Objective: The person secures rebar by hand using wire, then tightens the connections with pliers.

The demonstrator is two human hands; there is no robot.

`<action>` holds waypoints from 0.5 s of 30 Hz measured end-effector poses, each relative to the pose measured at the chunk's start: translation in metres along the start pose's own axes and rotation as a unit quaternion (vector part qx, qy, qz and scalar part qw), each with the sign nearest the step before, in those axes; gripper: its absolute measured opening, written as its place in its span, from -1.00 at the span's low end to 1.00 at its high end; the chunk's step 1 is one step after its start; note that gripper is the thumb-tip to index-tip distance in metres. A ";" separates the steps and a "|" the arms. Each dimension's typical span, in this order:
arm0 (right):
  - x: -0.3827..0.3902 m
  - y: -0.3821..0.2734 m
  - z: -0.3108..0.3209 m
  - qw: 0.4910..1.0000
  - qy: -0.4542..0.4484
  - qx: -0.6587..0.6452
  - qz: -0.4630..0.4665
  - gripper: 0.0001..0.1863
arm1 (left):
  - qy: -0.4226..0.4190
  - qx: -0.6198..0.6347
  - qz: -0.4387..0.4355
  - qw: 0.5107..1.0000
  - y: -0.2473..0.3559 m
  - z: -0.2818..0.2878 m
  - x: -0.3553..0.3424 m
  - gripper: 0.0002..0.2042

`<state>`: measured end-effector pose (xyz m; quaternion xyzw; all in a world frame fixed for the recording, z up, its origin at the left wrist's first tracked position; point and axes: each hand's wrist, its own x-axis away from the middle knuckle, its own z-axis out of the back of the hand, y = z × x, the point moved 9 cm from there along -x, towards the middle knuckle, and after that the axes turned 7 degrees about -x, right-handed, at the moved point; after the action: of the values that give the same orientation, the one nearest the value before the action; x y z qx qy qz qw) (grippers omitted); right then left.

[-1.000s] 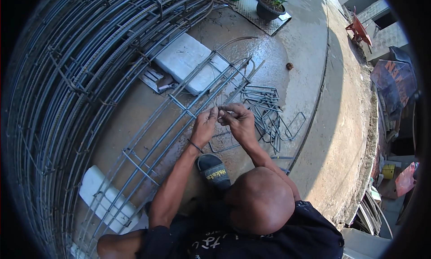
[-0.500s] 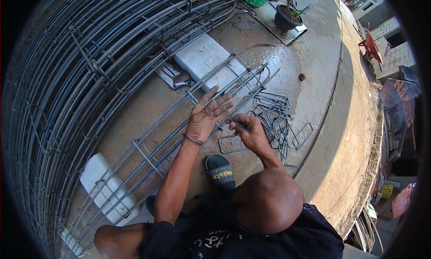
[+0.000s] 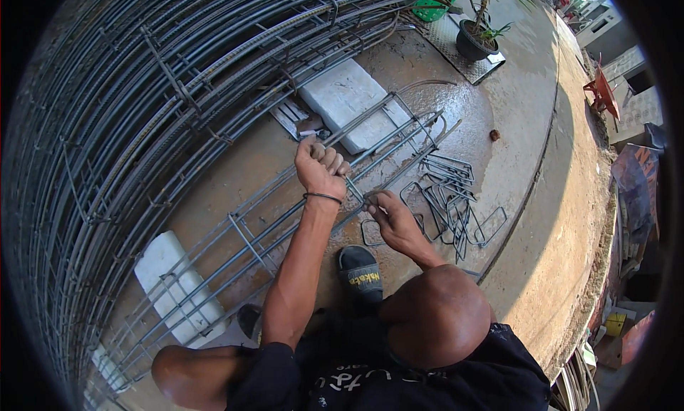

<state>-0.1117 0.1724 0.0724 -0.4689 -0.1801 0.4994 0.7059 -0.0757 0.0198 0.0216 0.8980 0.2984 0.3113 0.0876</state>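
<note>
A long rebar cage [image 3: 249,240] of straight bars and rectangular stirrups lies diagonally before me, partly over white foam blocks [image 3: 353,96]. My left hand [image 3: 322,167] is up at the cage with its fingers curled; I cannot make out what lies inside them. Below it to the right, my right hand [image 3: 390,219] pinches at a bar junction; anything small between its fingertips is too small to name. Loose bent stirrups [image 3: 450,176] are heaped on the concrete just right of the cage. A sandal [image 3: 356,276] on my foot shows between my forearms.
Stacked rebar cages [image 3: 164,76] fill the left side. Behind are a potted plant [image 3: 476,46] on a metal plate and a green basket [image 3: 433,8]. A low concrete edge [image 3: 598,283] runs down the right, with a red wheelbarrow [image 3: 600,94] and scrap sheets [image 3: 634,190] beyond.
My hands were together a second ago. My left hand then opened, moved up and has now curled closed at the cage; my right hand is slightly lower. The view has also shifted.
</note>
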 end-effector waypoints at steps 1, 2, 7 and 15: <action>0.005 0.016 -0.009 0.983 -0.005 -0.150 -0.105 -0.76 | -0.025 -0.023 -0.029 0.999 0.007 -0.005 0.003 -0.54; 0.010 0.021 -0.022 0.933 -0.010 -0.294 -0.208 -0.73 | -0.026 -0.036 -0.043 0.998 0.010 -0.006 0.007 -0.55; 0.032 0.024 -0.046 0.809 -0.091 -0.445 -0.373 -0.72 | -0.096 -0.055 -0.066 0.992 0.014 0.005 0.020 -0.56; 0.062 0.049 -0.050 0.856 -0.161 -0.327 -0.367 -0.77 | 0.043 -0.043 -0.052 0.997 0.021 0.071 0.013 -0.49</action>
<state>-0.0746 0.2055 -0.0066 -0.4854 -0.6031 0.1855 0.6051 -0.0142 0.0126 -0.0206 0.8624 0.3346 0.3574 0.1287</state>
